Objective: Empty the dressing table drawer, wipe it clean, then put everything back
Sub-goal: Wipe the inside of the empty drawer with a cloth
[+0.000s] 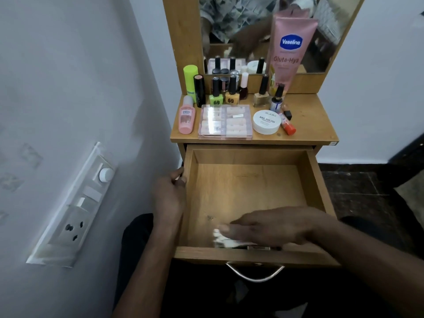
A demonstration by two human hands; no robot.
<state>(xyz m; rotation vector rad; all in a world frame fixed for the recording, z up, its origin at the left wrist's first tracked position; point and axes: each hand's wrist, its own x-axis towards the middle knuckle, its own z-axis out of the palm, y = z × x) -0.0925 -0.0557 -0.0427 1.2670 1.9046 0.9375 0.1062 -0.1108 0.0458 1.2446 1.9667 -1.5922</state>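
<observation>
The wooden drawer (pixel 252 182) stands pulled out, with nothing on its floor but a white cloth (pixel 226 239). My right hand (pixel 275 226) lies flat on that cloth at the drawer's near left corner, fingers pressed down over it. My left hand (pixel 171 193) grips the drawer's left wall from outside. On the table top (pixel 314 125) stand the drawer's items: a clear nail box (pixel 226 122), a white nail polish remover jar (pixel 266 122), several nail polish bottles (pixel 215 95), a pink bottle (pixel 187 118) and a tall pink Vaseline tube (pixel 291 49).
A mirror (pixel 241 31) rises behind the items. A metal handle (pixel 254 273) hangs at the drawer front. A white wall with a switch and socket panel (pixel 78 210) is close on the left. Dark floor (pixel 362 191) lies to the right.
</observation>
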